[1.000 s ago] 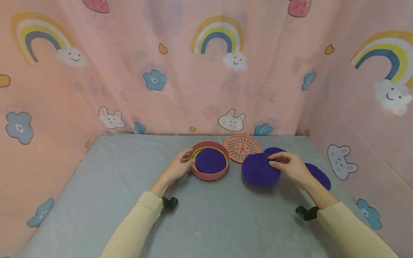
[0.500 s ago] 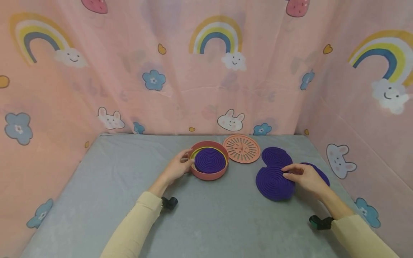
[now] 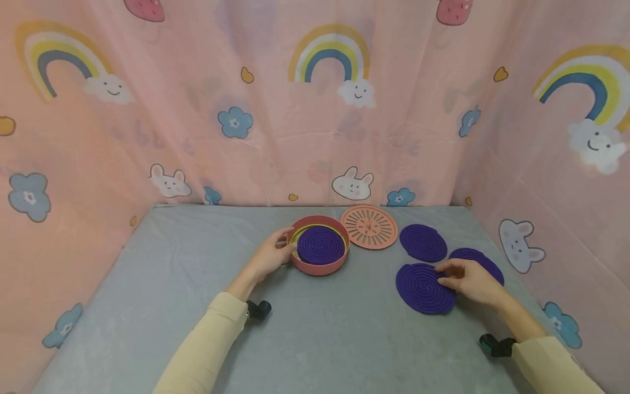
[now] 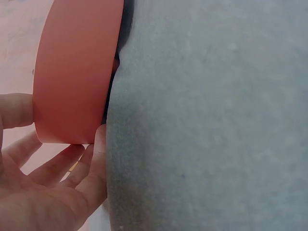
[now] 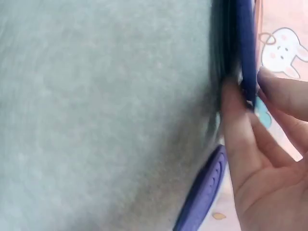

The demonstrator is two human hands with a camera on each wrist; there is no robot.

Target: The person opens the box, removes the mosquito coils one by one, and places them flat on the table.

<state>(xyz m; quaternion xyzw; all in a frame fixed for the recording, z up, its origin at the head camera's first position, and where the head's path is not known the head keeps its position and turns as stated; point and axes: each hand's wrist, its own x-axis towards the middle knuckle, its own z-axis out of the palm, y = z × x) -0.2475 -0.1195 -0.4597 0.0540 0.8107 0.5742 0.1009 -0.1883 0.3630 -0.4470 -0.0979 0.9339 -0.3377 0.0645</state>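
Note:
My left hand (image 3: 268, 255) holds the near left side of a round coral-red box (image 3: 320, 269), its thumb at the rim and its fingers around the outer wall. A purple coiled coaster (image 3: 321, 245) lies inside, with a yellow edge showing around it. To the right, my right hand (image 3: 470, 282) pinches the right edge of another purple coaster (image 3: 424, 289) close over the table. In the right wrist view this coaster (image 5: 248, 53) appears edge-on between thumb and fingers. In the left wrist view the box wall (image 4: 79, 72) stands between the spread fingertips.
Behind and right of the box lies a peach slotted disc (image 3: 369, 227) with a small knob. Two more purple coasters lie at the right, one at the back (image 3: 423, 242) and one partly behind the right hand (image 3: 482, 262). A patterned pink curtain (image 3: 295, 153) encloses the grey table (image 3: 315, 339).
My right hand has carried the purple coaster rightward and toward me, lowering it to the table in front of the other two. The left hand has stayed on the box.

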